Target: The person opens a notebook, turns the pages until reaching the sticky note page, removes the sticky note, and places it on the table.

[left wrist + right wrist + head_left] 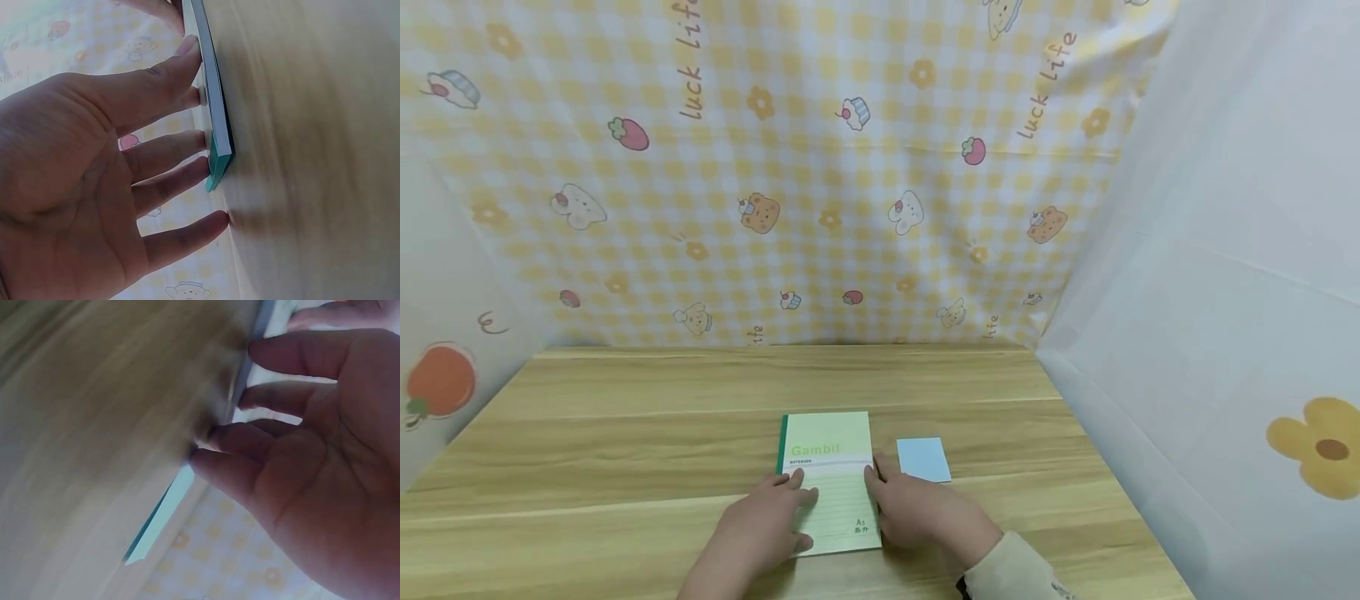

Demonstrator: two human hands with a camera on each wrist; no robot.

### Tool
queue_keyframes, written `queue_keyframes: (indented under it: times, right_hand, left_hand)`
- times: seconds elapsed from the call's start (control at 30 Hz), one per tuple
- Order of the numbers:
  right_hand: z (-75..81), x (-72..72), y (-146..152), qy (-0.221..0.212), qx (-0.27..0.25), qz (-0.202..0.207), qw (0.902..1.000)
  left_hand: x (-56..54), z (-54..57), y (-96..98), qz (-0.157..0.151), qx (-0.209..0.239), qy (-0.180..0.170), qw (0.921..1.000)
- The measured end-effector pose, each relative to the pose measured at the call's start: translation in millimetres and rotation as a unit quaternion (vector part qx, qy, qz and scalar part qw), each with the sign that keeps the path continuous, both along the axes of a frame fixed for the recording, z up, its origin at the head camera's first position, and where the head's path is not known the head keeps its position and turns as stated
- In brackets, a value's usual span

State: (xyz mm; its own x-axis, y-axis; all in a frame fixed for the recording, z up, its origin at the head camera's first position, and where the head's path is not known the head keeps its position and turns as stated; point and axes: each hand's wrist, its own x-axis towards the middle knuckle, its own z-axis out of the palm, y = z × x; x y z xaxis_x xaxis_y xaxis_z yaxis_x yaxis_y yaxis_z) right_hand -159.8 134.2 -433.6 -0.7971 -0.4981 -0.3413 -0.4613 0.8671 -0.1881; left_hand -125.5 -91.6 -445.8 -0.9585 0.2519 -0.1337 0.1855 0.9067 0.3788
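A pale green notebook [833,500] with "Gambit" on its cover lies on the wooden table, closed. Its dark green spine [217,167] runs along the left side. My left hand [762,523] rests over the notebook's left part, fingertips and thumb touching the cover with the fingers spread. My right hand [917,508] is at the right edge, fingertips against the notebook's side and cover. In the right wrist view its fingers [231,465] look loosely extended along that edge. Just beyond the right hand, a light blue square of sticky notes [923,459] lies flat, its near corner partly covered.
The wood-grain table [625,433] reaches back to a yellow checked cloth [820,167] printed with cakes, bears and strawberries. White side panels [1217,275] stand at right and left.
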Motion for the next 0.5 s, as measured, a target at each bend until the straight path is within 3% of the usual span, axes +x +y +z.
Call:
queue_keyframes:
  times: [0.23,0.5]
  right_hand:
    - [0.1,1.3,-3,0.0,-0.005,-0.019,0.9998]
    - [-6.5,10.9,-4,0.029,0.008,-0.012,0.9995]
  left_hand:
    - [-0.5,1.4,0.1,0.001,-0.007,0.003,1.0]
    - [-2.6,2.1,-2.2,-0.007,-0.001,0.004,1.0]
